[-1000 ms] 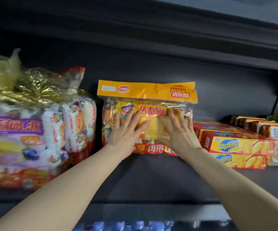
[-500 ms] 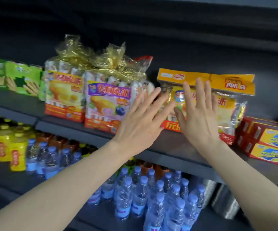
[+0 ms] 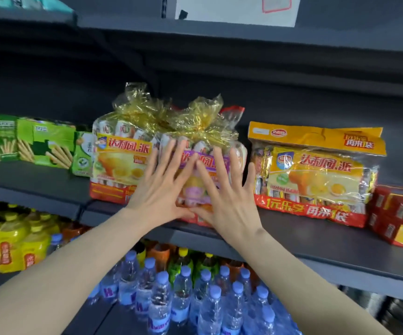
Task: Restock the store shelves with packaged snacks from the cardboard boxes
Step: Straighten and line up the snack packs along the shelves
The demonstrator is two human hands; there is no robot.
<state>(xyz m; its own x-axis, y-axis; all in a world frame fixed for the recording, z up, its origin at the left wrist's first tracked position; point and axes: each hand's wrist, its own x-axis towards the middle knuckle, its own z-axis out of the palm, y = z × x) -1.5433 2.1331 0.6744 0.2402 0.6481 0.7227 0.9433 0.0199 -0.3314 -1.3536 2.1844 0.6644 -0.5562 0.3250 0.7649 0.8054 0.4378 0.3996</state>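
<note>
On dark grey shelf (image 3: 292, 240), at twelve o'clock: left hand (image 3: 162, 187) and right hand (image 3: 227, 197), fingers flat, pressing purple-labelled gold-topped snack bag (image 3: 195, 131) back; restocking unfinished.

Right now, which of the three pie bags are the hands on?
The middle bag with the purple label: left hand and right hand press flat on it. Its yellow neighbours stand untouched.

Three big snack bags (image 3: 316, 170) sit on the shelf (image 3: 316, 240). Two hands (image 3: 162, 187) press one bag. Three green boxes (image 3: 43, 143) stand at the left.
</note>
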